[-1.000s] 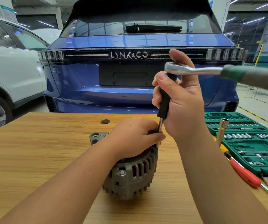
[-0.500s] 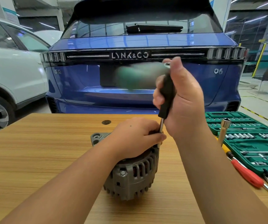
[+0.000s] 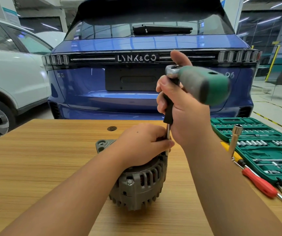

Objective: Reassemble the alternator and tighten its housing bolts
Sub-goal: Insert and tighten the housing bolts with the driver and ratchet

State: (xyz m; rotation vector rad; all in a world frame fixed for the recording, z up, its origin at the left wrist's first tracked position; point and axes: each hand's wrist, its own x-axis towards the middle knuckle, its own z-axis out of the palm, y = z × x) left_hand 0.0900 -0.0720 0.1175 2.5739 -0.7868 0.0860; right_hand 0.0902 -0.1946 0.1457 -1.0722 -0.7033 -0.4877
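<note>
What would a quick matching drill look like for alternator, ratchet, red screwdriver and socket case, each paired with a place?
Things:
1. alternator
2. ratchet
3. red screwdriver
4. socket case

Places:
A. lying on the table in front of the case
B. open at the table's right edge
C. under the left hand
D. held up in the right hand

Pairs: 1-C, 2-D, 3-A, 4-B

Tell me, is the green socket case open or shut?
Open. The case lies flat on the table, its sockets and bits showing in their slots.
</note>
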